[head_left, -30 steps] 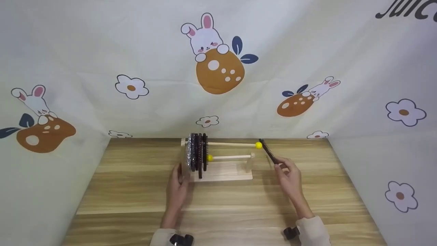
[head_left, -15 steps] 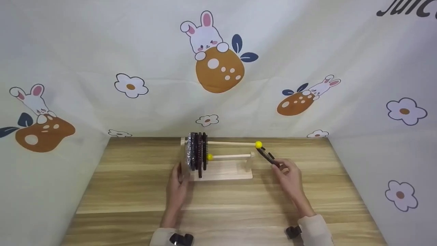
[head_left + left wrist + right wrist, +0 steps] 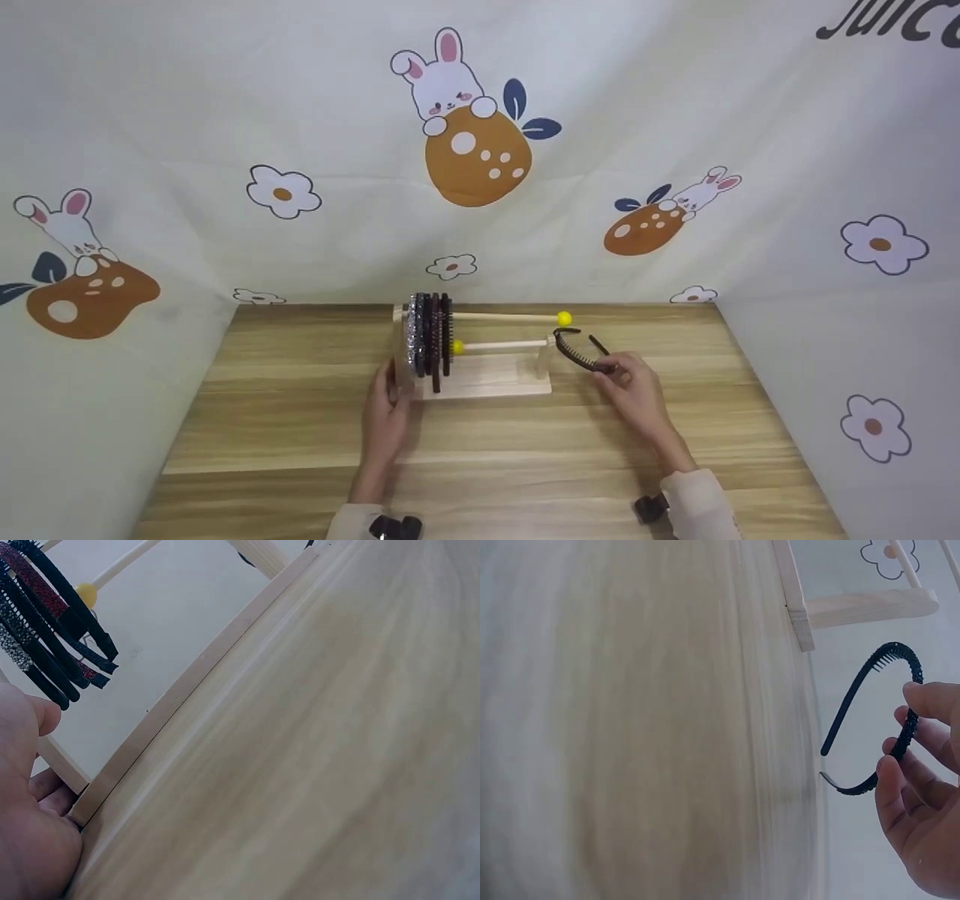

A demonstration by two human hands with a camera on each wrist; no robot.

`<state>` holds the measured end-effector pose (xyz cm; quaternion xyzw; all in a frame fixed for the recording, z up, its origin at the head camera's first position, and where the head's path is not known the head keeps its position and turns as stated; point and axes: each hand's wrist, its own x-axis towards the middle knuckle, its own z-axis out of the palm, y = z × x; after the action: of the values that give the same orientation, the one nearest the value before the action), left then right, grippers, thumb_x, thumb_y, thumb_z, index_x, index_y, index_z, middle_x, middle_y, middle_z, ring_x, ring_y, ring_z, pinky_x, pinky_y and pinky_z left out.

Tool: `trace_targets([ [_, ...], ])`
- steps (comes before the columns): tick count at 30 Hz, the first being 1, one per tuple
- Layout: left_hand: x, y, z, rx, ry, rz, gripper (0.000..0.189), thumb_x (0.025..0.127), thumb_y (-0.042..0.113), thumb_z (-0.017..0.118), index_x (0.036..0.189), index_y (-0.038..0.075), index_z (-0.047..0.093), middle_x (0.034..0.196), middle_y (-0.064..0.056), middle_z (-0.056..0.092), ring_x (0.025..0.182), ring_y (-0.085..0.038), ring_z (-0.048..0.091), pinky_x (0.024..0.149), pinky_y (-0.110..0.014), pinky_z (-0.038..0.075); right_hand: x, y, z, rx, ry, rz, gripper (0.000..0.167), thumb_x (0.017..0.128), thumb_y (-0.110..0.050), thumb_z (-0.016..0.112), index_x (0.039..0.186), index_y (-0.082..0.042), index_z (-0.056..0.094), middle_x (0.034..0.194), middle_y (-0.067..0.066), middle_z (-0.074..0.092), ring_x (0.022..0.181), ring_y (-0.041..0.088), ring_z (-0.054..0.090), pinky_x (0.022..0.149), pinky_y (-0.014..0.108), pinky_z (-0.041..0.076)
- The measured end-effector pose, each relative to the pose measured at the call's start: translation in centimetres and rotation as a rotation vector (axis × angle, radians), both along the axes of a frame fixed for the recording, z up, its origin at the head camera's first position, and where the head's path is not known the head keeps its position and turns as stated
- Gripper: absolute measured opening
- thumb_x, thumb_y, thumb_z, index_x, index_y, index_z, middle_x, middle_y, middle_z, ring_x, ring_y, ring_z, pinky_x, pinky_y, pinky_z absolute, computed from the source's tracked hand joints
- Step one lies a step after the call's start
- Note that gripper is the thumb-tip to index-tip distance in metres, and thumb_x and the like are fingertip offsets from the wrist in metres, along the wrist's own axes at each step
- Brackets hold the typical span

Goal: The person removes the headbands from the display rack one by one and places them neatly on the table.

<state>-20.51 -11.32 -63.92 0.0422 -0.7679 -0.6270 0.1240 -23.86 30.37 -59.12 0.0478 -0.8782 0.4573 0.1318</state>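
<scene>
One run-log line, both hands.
left hand: holds wooden rack | right hand: holds dark headband, off rack | other headbands: on rack

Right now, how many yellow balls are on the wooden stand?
2. One yellow ball is on the right end of the longer rod; the other yellow ball is on the left end of the shorter rod, beside the hanging headbands. More may be hidden.
</scene>
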Motion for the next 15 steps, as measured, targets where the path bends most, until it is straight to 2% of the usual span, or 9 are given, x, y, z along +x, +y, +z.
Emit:
trace_targets([
  [7, 0.0, -0.1, -0.1, 0.008, 0.016, -0.007, 0.063, 0.113, 0.013, 0.063, 0.169, 0.000, 0.037, 0.170, -0.028, 0.043, 0.153, -0.051, 0.047, 0.126, -0.067, 0.040, -0.2, 0.7, -0.1, 0.080, 0.016, 0.037, 0.025, 0.089, 0.006, 0.088, 0.110, -0.005, 0.082, 0.131, 0.019, 0.065, 0.104, 0.028, 0.066, 0.091, 0.030, 0.058],
  [15, 0.0, 0.0, -0.1, -0.003, 0.024, -0.003, 0.063, 0.114, 0.017, 0.063, 0.168, -0.001, 0.037, 0.169, -0.030, 0.043, 0.152, -0.053, 0.047, 0.126, -0.067, 0.041, -0.5, 1.6, -0.4, 0.157, 0.022, 0.085, 0.026, 0.089, 0.007, 0.087, 0.111, -0.005, 0.083, 0.141, 0.030, 0.061, 0.120, 0.043, 0.065, 0.101, 0.054, 0.057],
])
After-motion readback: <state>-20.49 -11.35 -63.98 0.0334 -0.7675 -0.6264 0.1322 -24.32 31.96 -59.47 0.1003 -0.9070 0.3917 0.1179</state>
